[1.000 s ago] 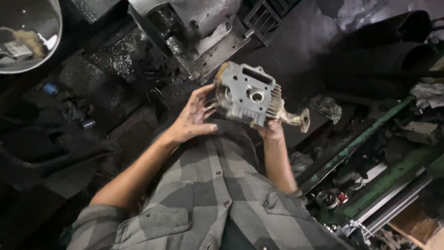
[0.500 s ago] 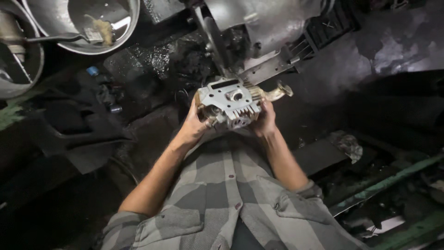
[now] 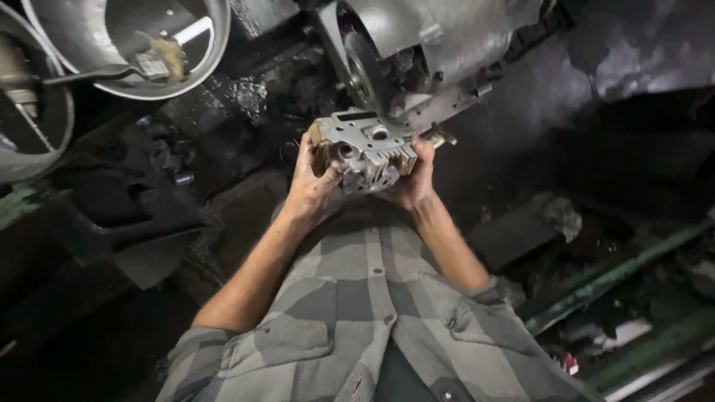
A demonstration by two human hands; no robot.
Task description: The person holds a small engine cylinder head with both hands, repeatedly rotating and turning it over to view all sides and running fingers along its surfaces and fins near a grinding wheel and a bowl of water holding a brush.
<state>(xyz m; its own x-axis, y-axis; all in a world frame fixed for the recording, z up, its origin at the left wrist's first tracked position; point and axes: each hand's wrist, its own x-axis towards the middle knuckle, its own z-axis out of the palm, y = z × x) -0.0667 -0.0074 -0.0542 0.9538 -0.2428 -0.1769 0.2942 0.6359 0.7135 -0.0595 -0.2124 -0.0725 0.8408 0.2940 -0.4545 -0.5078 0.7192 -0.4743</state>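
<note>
I hold a grey cast-metal engine part [image 3: 366, 149] with round ports and ribbed edges in both hands. My left hand [image 3: 311, 184] grips its left side, fingers wrapped up over the edge. My right hand [image 3: 414, 180] grips its right side, thumb on top. The part sits right under a large metal engine housing [image 3: 417, 45] at the top centre, its upper edge touching or nearly touching that housing. My grey checked shirt [image 3: 372, 313] fills the lower middle of the view.
A round metal bowl [image 3: 126, 45] holding a brush stands at the top left, with another curved metal vessel [image 3: 30, 119] beside it. Green metal rails [image 3: 618, 275] run along the lower right. The floor around is dark, oily and cluttered with scrap.
Both hands have carried the metal part up and away from my body, from open space to right beneath the engine housing. The part has tilted so its ported face shows.
</note>
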